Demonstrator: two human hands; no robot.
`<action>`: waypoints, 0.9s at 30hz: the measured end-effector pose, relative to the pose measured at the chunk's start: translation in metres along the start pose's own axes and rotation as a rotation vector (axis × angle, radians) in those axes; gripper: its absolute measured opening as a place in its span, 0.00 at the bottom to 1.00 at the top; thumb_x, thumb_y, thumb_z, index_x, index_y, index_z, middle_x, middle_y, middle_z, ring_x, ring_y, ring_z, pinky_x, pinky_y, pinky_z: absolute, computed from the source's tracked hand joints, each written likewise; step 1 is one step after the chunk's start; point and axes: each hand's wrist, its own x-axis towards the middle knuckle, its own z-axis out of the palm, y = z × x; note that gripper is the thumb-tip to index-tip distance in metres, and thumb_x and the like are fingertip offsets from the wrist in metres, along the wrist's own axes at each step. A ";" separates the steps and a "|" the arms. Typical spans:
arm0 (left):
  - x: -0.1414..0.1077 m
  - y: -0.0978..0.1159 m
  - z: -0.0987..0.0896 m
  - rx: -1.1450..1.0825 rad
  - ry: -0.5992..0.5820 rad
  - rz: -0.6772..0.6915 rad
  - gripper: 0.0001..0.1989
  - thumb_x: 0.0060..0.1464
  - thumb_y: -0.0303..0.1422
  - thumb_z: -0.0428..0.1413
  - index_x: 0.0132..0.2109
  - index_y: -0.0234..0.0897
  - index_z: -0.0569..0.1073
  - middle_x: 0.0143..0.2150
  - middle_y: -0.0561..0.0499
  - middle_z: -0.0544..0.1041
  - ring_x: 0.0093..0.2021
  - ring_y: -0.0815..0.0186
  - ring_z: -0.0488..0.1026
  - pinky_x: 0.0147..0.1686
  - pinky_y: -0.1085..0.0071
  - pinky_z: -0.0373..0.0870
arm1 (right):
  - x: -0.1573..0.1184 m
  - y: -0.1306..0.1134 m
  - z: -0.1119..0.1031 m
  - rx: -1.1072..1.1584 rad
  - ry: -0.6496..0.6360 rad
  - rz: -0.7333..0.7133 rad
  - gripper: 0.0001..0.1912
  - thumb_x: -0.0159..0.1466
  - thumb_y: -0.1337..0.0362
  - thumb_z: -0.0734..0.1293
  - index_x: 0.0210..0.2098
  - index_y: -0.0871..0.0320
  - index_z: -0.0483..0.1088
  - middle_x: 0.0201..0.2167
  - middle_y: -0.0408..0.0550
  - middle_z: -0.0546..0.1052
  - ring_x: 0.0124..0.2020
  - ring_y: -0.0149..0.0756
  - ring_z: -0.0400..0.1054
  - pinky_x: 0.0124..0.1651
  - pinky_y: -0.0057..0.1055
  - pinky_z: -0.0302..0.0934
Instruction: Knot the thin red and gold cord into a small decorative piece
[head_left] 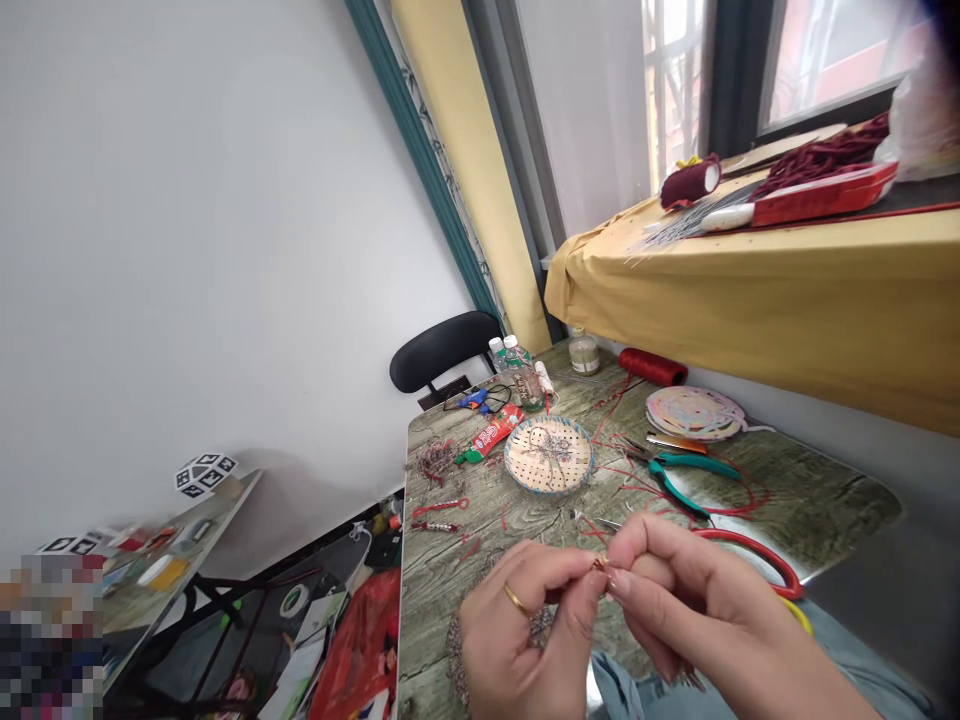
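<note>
My left hand [529,615], with a ring on one finger, pinches a small piece of red cord [599,564] between thumb and forefinger. Fingertips of my right hand [686,590] meet it there and close on the same piece. A tiny yellowish bit shows at the pinch; its exact shape is hidden by the fingers. Scissors with red handles [765,555] lie partly behind my right hand. Beyond the hands is a round woven tray [549,455] holding small beads or thread. Pliers with green handles [694,470] rest to its right.
Two short braided cords [439,508] and a red-green packet [491,434] lie left of the tray. Plastic bottles [525,375], a glass jar [583,352] and a red thread spool [652,367] stand or lie at the back. A yellow-draped ledge [750,290] overhangs the right side.
</note>
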 end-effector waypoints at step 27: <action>0.020 0.007 -0.009 -0.047 -0.186 0.145 0.13 0.43 0.14 0.58 0.31 0.36 0.79 0.19 0.52 0.78 0.16 0.70 0.70 0.18 0.78 0.67 | 0.011 -0.019 -0.028 0.116 -0.299 0.257 0.15 0.55 0.54 0.77 0.30 0.60 0.75 0.21 0.39 0.72 0.21 0.24 0.53 0.25 0.24 0.44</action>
